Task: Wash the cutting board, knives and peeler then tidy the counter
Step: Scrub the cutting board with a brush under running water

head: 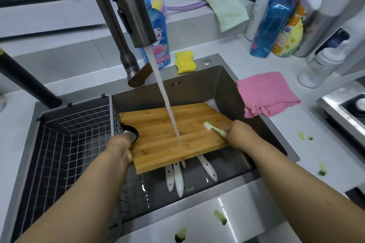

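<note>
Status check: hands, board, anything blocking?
Left hand grips wooden cutting board at its hole. Right hand holds green toothbrush on board, under running water. White-handled knives wait beneath. Nothing blocking.

Left hand (121, 149) grips cutting board (167, 136); right hand (239, 132) scrubs with apparently a toothbrush (214, 128).

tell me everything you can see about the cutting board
The cutting board is a rectangular slab of glued wooden strips, bamboo by its look, honey-brown and wet. It has a dark-rimmed round hole at its left end. It is held tilted over the sink, above white-handled knives. The left hand grips its left edge by the hole. The right hand holds a green toothbrush whose head lies on the top face. Water from the faucet strikes the middle of the board.
</note>
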Tool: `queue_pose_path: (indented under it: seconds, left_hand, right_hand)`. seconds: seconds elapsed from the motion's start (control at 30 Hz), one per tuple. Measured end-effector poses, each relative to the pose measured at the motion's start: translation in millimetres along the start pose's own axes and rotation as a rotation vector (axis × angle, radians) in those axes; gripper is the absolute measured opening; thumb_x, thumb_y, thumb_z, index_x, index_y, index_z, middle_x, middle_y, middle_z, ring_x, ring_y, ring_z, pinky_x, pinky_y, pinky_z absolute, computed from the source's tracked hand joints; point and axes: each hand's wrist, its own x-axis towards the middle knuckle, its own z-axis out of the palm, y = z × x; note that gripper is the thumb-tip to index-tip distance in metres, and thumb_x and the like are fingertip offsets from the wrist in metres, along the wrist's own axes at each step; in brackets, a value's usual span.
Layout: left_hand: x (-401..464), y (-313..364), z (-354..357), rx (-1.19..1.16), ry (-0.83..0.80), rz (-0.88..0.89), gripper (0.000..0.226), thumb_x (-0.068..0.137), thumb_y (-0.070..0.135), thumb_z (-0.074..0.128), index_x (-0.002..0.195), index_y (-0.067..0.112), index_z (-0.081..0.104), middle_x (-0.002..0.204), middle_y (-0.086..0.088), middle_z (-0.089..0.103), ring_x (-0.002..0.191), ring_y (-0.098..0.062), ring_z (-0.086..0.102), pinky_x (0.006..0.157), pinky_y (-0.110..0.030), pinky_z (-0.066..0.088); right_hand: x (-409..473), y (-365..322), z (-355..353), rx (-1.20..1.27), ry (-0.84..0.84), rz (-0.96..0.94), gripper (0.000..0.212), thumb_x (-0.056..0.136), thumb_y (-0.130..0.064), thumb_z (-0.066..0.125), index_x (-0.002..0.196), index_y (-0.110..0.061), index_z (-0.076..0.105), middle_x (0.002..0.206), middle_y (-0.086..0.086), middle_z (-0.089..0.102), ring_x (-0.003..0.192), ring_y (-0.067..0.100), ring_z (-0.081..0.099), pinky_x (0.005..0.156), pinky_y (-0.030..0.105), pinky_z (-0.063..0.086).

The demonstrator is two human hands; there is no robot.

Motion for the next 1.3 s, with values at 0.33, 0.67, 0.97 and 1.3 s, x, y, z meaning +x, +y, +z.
queue_pose_path:
  seconds: [0.33, 0.67, 0.97, 1.3]
  left_hand:
    - [0.6, -0.4, -0.6, 0.04, 0.035, 0.015, 0.044, 0.101, 0.03, 0.043, 0.143, 0.016, 0.038, 0.134, -0.016, 0.052, 0.116, -0.035, 0.056, 0.097, -0.057, 0.046]
    - [-4.0, -3.5, 1.5, 0.013, 0.065, 0.021, 0.045, 0.101, 0.031, 0.046, 0.142, 0.013, 0.041, 0.133, -0.019, 0.054, 0.116, -0.035, 0.057, 0.097, -0.056, 0.046]
    - [5.2, 4.4, -10.6, 0.14, 0.041, 0.105, 0.049, 0.087, 0.048, 0.049, 0.129, 0.023, 0.052, 0.119, -0.015, 0.063, 0.101, -0.039, 0.063, 0.084, -0.058, 0.053]
    - [-19.6, 10.5, -19.3, 0.106, -0.002, 0.193, 0.029, 0.101, 0.028, 0.043, 0.124, 0.016, 0.055, 0.109, -0.015, 0.067, 0.096, -0.035, 0.066, 0.083, -0.056, 0.054]
  right_hand:
    - [-5.4, 2.7, 17.5, 0.001, -0.113, -0.147, 0.026, 0.094, -0.022, 0.053, 0.117, -0.019, 0.066, 0.113, 0.004, 0.065, 0.103, 0.023, 0.061, 0.085, 0.029, 0.049]
    - [1.7, -36.9, 33.6, 0.012, -0.044, -0.154, 0.026, 0.095, -0.015, 0.049, 0.118, -0.006, 0.057, 0.108, 0.006, 0.057, 0.096, 0.024, 0.06, 0.078, 0.029, 0.047]
    - [-9.8, -47.2, 39.4, -0.061, -0.049, -0.196, 0.031, 0.096, -0.017, 0.048, 0.126, -0.009, 0.051, 0.123, 0.01, 0.052, 0.107, 0.025, 0.057, 0.086, 0.029, 0.045]
    - [-40.7, -57.9, 64.0, 0.126, -0.205, -0.53, 0.039, 0.096, -0.02, 0.051, 0.133, -0.03, 0.052, 0.12, -0.004, 0.044, 0.102, 0.015, 0.051, 0.088, 0.025, 0.045]
